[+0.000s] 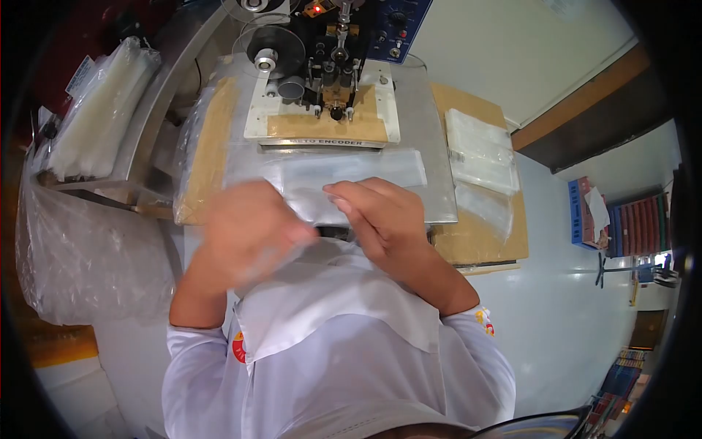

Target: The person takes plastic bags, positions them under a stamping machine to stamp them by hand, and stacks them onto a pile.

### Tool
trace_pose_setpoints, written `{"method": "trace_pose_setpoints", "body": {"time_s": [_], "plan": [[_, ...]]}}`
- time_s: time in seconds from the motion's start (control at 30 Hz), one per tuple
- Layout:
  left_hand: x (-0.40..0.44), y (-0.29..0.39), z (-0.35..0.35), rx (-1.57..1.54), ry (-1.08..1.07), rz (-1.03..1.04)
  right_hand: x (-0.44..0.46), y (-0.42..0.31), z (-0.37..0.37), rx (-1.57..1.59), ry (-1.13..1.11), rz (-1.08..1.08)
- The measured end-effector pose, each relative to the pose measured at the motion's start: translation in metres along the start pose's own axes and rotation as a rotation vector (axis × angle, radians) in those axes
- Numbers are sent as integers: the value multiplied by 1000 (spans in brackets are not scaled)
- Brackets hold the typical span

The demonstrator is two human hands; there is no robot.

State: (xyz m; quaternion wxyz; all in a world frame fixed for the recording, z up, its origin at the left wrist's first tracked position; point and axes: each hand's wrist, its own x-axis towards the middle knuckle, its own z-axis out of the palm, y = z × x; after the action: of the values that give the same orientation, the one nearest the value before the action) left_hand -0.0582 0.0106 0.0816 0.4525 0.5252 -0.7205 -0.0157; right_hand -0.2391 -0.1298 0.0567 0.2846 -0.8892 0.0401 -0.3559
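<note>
Nearest, the person's white coat (344,314) fills the space below the hands, a coloured badge on each sleeve. The left hand (252,230) is blurred over the front edge of the metal bench (439,208), left of its middle; whether its grip is apart, together or closed on something, I cannot tell. The right hand (384,216) is over the same edge, to the right, its grip drawn in with thumb and forefinger close together; whether anything thin is between them is unclear.

Just beyond the hands, clear plastic sleeves (395,170) lie flat across the bench, their right end near its right edge. Brown cardboard (213,146) under clear plastic runs along the left edge.

Behind the sleeves stands a machine (340,132), its pale base marked "METO ENCODER", with a dark reel (276,51) at its left and a blue control panel (398,25) at its upper right.

Right of the bench, a cardboard sheet (475,245) carries more packed sleeves (479,146). To the left, a metal tray (142,150) holds a bundle of clear bags (102,117), with a large plastic bag (91,249) hanging below. Farther right are upright bound volumes (640,225).
</note>
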Motion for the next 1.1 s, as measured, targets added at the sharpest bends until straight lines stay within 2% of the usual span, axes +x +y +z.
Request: {"method": "trace_pose_setpoints", "body": {"time_s": [0.07, 0.17, 0.2, 0.27, 0.3, 0.33, 0.37, 0.43, 0.47, 0.57, 0.67, 0.77, 0.87, 0.97, 1.1], "plan": [[7, 10, 20, 202, -232, 265, 5, -2, 5, -150, -152, -24], [9, -26, 17, 187, 14, 192, -2, 7, 15, -59, 25, -82], [10, -37, 9, 265, 132, 42, -1, 6, 14, -51, 12, -75], [3, -35, 6, 256, 111, 92, 0, 1, 10, -30, -17, -63], [3, -29, 2, 251, 100, 118, 4, 1, 8, 30, -23, 35], [8, -10, 5, 81, 12, 197, 11, 2, 6, 91, -36, 133], [9, -9, 13, 107, -28, 207, 14, 2, 4, 150, -48, 231], [8, -20, 28, 165, -107, 236, 16, 3, 4, 113, -88, 176], [6, -39, 24, 133, 19, 202, 15, 3, 4, 96, -101, 154], [2, -59, 0, 11, 56, -314, 11, 8, 3, 340, -16, 323], [9, -58, 1, -271, 244, -503, 13, 14, 0, 432, 44, 498], [29, -47, -14, -702, 145, -614, 12, 18, -4, 423, -8, 532], [20, -47, 7, -578, -139, -594, 4, 33, 1, 322, -66, 413], [15, -52, 12, -649, -160, -682, 11, 22, -17, 249, -295, 617], [4, -63, 32, -741, 27, -752, 8, 16, -13, -169, -12, 119]]}}
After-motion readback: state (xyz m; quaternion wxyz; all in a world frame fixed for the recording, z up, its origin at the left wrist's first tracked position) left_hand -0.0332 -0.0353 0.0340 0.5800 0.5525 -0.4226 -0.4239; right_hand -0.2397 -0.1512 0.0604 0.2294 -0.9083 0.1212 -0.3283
